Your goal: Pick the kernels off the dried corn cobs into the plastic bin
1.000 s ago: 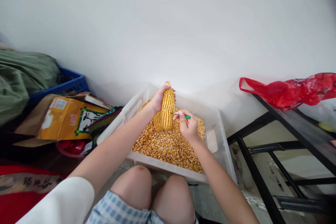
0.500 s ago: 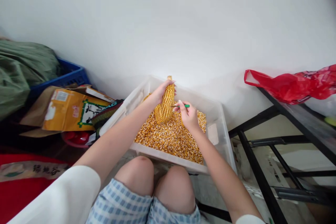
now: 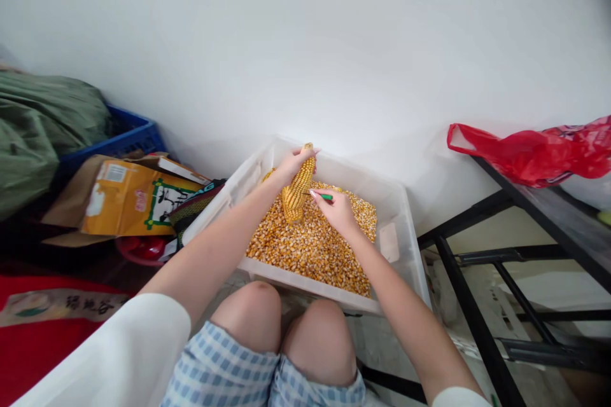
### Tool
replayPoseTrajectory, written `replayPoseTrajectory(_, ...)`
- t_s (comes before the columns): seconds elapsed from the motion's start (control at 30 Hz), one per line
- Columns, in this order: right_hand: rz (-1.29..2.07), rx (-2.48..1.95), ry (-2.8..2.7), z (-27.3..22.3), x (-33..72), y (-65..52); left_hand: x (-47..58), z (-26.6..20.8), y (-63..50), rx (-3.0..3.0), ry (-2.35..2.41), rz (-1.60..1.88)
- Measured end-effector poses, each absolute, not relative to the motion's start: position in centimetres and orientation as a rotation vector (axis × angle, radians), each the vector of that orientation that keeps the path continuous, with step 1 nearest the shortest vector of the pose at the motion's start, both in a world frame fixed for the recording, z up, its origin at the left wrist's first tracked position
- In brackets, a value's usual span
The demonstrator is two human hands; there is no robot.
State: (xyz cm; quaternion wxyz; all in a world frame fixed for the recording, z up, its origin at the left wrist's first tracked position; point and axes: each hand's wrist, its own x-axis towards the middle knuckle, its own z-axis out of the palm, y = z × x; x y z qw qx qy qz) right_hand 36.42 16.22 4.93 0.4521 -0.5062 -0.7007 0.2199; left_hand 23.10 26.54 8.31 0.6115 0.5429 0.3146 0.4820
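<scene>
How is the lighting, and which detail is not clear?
In the head view, the white wall is brightest behind the bin, with a soft shadow right of it; also in the head view, the tip of the green-handled tool is too small to judge.

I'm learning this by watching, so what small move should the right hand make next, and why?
Probably press the green-handled tool lightly along the kernel rows: the right hand holds its thin tip at the corn cob, which looks full of kernels, and the left hand grips that cob above loose kernels.
</scene>
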Motion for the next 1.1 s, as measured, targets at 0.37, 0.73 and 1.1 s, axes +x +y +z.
replayPoseTrajectory(0.37, 0.196, -1.47, -1.854, 5.9, 36.2, 15.7, 23.4, 8.7, 26.8, 1.269, 0.701, 1.085)
replayPoseTrajectory(0.73, -0.257, -2.065, -2.343, 7.8, 33.7, 13.6, 24.2, 8.0, 27.2, 1.316, 0.844, 1.188)
replayPoseTrajectory(1.1, -0.436, -2.079, -2.38, 5.5, 31.2, 13.3, 25.4, 7.6, 27.4, 1.342, 0.912, 1.206)
